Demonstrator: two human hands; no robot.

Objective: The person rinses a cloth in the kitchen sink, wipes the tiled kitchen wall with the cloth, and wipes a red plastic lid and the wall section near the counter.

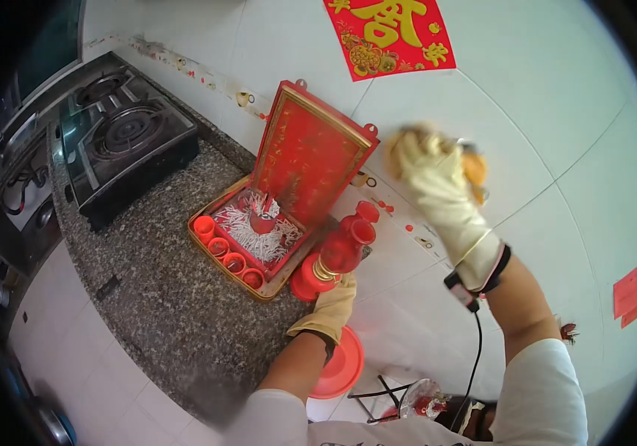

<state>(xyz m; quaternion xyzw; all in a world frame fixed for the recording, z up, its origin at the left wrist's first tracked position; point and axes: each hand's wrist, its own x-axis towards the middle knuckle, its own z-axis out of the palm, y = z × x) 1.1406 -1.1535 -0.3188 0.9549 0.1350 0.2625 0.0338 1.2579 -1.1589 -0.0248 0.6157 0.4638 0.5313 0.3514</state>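
Note:
Both hands wear cream gloves. My right hand is raised against the white tiled wall, its fingers bent round a blurred brown and yellow item. My left hand is low at the counter's edge, at the base of the red lamp-shaped ornaments; its fingers are mostly hidden behind them. Beside the ornaments is an open red shrine box with several red cups along its front and a red pot among scattered white sticks.
A black gas stove stands on the speckled granite counter at the left. A red poster is on the wall above. A red round basin and a folding stool are below the counter. A black cable hangs from my right wrist.

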